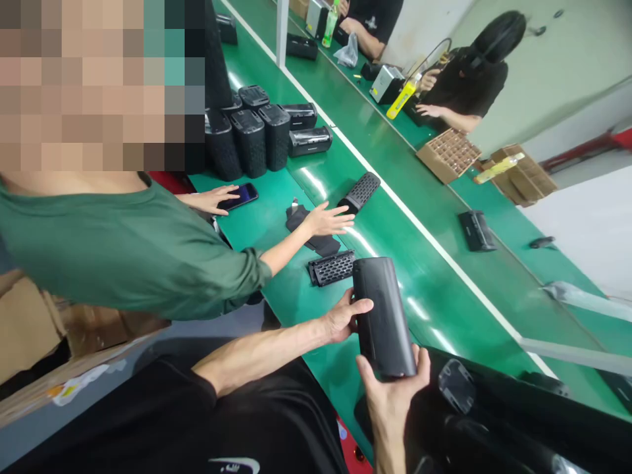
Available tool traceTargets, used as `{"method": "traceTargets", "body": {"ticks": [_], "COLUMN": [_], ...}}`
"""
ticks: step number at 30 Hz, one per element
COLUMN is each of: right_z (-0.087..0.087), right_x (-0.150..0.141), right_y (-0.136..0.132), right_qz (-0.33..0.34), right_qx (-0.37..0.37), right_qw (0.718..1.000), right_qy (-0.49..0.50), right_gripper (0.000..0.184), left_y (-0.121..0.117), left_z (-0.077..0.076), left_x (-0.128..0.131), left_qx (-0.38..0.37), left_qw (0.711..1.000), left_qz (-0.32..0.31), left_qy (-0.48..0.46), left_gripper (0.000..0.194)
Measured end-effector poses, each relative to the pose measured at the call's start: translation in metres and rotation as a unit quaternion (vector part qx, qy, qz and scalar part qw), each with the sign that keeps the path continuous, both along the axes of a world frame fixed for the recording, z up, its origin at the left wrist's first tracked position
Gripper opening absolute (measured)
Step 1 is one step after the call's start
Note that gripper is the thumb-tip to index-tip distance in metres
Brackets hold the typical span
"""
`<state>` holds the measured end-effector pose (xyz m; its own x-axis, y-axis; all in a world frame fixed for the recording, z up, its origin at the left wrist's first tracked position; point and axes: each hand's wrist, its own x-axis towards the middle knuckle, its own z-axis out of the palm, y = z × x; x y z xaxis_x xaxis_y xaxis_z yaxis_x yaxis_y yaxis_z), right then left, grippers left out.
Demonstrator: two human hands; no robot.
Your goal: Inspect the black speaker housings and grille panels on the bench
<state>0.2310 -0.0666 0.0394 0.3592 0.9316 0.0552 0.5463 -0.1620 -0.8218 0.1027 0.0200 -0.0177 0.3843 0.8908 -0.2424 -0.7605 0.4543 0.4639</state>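
I hold a smooth black speaker housing (382, 316) over the green belt (444, 289). My left hand (343, 318) grips its left side, thumb over the front. My right hand (392, 395) cups its near end from below, fingers wrapped round it. A black perforated grille (332, 268) lies on the belt just beyond my left hand. A second grille (362, 190) lies farther up the belt.
A co-worker in a green shirt (123, 250) reaches one hand (326, 220) over dark parts (316, 230) and rests the other (212, 197) by a phone (239, 196). Several upright black housings (251, 135) stand behind. Other people work across the belt by cardboard trays (448, 155).
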Motion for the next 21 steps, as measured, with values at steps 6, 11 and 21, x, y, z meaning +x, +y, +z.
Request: {"method": "traceTargets", "body": {"ticks": [6, 11, 21], "right_z": [-0.002, 0.001, 0.002], "right_x": [-0.013, -0.015, 0.055], "right_y": [0.003, -0.001, -0.029], "right_qz": [-0.044, -0.078, -0.084], "right_qx": [-0.041, -0.011, -0.087], "right_qw": [0.995, 0.991, 0.957], "right_qy": [0.083, 0.109, 0.263], "right_gripper": [0.118, 0.105, 0.104], "left_y": [0.006, 0.005, 0.045], "left_z": [-0.002, 0.005, 0.02], "left_x": [0.008, 0.009, -0.061], "left_qx": [-0.102, -0.092, 0.119], "left_qw": [0.994, 0.995, 0.968], "left_qz": [0.012, 0.001, -0.12], "left_qy": [0.029, 0.036, 0.187], "left_gripper": [0.092, 0.082, 0.108]}}
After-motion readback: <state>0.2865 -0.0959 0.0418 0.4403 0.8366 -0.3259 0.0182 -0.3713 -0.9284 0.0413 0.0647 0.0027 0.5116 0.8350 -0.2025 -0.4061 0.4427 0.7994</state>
